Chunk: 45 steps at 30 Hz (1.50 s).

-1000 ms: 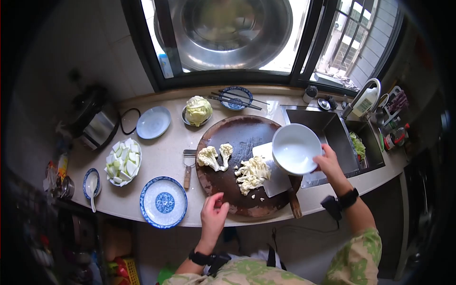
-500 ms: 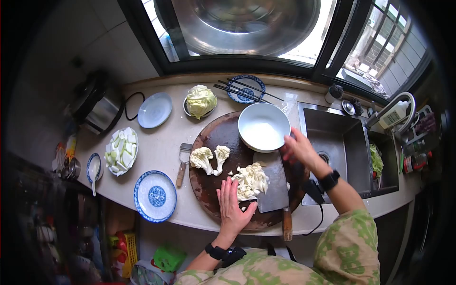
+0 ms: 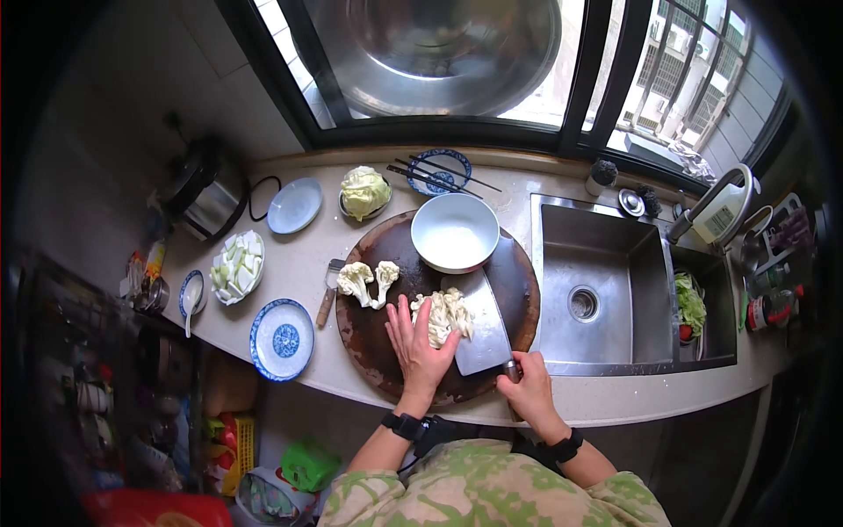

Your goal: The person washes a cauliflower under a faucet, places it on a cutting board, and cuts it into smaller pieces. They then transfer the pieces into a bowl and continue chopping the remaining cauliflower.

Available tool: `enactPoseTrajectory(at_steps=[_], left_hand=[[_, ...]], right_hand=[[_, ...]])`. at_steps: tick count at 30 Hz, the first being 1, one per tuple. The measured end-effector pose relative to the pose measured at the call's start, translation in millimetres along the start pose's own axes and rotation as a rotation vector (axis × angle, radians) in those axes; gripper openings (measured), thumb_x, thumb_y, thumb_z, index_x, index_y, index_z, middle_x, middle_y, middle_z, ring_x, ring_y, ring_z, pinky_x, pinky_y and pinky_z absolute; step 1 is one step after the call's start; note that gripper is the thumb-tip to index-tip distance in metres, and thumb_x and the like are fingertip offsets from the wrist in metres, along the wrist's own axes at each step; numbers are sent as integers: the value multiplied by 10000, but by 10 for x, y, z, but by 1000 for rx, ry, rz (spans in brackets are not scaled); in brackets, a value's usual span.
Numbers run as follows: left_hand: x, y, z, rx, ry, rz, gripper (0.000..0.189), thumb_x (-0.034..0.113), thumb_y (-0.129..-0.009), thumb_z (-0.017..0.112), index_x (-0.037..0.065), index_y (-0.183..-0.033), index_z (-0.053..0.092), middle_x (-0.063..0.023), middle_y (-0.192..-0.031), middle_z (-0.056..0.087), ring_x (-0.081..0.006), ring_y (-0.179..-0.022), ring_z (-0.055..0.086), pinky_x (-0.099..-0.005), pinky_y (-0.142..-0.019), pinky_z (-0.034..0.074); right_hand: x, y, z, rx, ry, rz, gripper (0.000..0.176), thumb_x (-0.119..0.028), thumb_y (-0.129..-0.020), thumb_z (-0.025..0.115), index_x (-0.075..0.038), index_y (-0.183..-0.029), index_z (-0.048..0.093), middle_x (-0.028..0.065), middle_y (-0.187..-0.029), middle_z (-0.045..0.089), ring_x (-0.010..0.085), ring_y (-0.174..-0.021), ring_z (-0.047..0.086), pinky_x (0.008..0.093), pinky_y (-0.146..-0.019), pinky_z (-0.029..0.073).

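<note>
Left hand: we hold our left hand (image 3: 421, 351) open, fingers spread, against the near side of the cut cauliflower (image 3: 446, 316), probably so the loose pieces do not scatter.
Right hand: our right hand (image 3: 531, 391) is closed around the handle of the cleaver (image 3: 483, 338); the blade lies broad side down beside the pile, an angle that would suit getting under the pieces, we judge.
Board: the round board (image 3: 378, 360) carries the pile, the cleaver's blade and, at its left, the whole florets (image 3: 356, 281), apart from the cut ones, perhaps to keep the two sorts unmixed.
White bowl: it (image 3: 455, 233) stands upright on the far part of the board, likely there for easy reach.
Bench: left of the board, on the bench (image 3: 281, 255), we see a peeler (image 3: 325, 307), plates, and a dish of pale green-and-white pieces (image 3: 237, 268); beyond the board sits the cabbage (image 3: 364, 191), in a bowl that seems to stop it rolling.
Sink: the greens (image 3: 689, 303) lie in the narrower basin.
Count: two hands, one cleaver, one board, one white bowl, two whole florets, one peeler, one cabbage, one blue-patterned plate (image 3: 283, 341), one plain plate (image 3: 294, 205), two basins. We cannot tell how many cut pieces there are.
</note>
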<state>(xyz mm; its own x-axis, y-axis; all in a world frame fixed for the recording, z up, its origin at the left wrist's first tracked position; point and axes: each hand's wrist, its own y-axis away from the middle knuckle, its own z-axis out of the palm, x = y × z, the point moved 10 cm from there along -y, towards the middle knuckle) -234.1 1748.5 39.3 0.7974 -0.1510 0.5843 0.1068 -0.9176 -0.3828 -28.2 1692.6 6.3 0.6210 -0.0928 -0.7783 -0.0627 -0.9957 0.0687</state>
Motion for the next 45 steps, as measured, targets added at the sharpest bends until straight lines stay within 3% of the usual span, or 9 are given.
enactPoseTrajectory(at_steps=[6, 11, 18, 26, 32, 34, 39, 42, 45], left_hand=[[36, -142, 224, -139, -7, 33, 644, 443, -690, 751, 181, -1254, 584, -233, -1415, 367, -461, -1322, 292, -563, -1087, 211], [-54, -113, 43, 46, 206, 9, 533, 268, -667, 795, 71, -1130, 621, -186, -1225, 506, -374, -1123, 487, -473, -985, 376], [-234, -62, -200, 103, 352, -39, 486, 129, -687, 759, 40, -1136, 596, -181, -1224, 507, -351, -1111, 506, -422, -951, 423], [245, -691, -651, 238, 476, 80, 454, 91, -738, 710, 11, -1159, 563, -184, -1239, 508, -333, -1138, 508, -402, -987, 402], [408, -1538, -74, 262, 520, 155, 398, 163, -765, 696, 13, -1121, 598, -193, -1181, 549, -323, -1105, 536, -378, -950, 436], [-131, -1694, 619, -13, 793, -230, 392, 184, -779, 696, 1, -1118, 624, -160, -1093, 629, -244, -996, 605, -335, -886, 471], [-255, -1782, 478, -119, 940, -223, 325, 174, -862, 614, 5, -1140, 629, -84, -916, 696, -95, -794, 609, -256, -708, 493], [115, -1587, 113, -183, 872, -161, 385, 147, -886, 575, 10, -1244, 555, -143, -1069, 666, -166, -961, 627, -266, -806, 488], [792, -1010, 39, -345, 511, 361, 594, 374, -933, 483, 47, -1411, 352, -188, -1423, 370, -281, -1351, 298, -432, -1077, 244]], right_hand=[[-83, 175, 199, -61, -127, -7, 417, -143, -694, 656, 30, -1026, 473, 213, -966, 487, 397, -866, 540, 439, -740, 466], [-257, 225, 441, -175, -230, 61, 385, -133, -703, 646, 25, -1007, 472, 192, -907, 560, 333, -813, 585, 406, -712, 472], [-529, 305, 693, -311, -382, 118, 319, -103, -720, 635, 11, -981, 490, 138, -795, 578, 219, -708, 573, 345, -649, 469], [-1133, -38, 124, -134, -402, -133, 290, -71, -706, 631, 13, -948, 496, 140, -760, 569, 191, -687, 569, 322, -636, 470], [-1278, -761, -441, 189, -184, -130, 324, -112, -690, 606, 24, -959, 487, 233, -782, 574, 377, -730, 592, 405, -678, 472], [-1209, -927, -503, 208, -179, -118, 316, -103, -690, 598, 26, -958, 490, 245, -795, 581, 395, -756, 596, 415, -682, 472], [-1095, -1000, -616, 199, -200, -77, 283, -89, -702, 632, 7, -939, 509, 102, -767, 590, 165, -696, 573, 309, -640, 472], [-998, -986, -556, 178, -272, -84, 263, -88, -704, 631, 3, -920, 512, 96, -738, 581, 164, -636, 548, 315, -604, 461], [-843, -942, -420, 151, -435, -76, 243, -87, -709, 645, -4, -896, 515, 77, -715, 571, 156, -586, 518, 312, -567, 445]])
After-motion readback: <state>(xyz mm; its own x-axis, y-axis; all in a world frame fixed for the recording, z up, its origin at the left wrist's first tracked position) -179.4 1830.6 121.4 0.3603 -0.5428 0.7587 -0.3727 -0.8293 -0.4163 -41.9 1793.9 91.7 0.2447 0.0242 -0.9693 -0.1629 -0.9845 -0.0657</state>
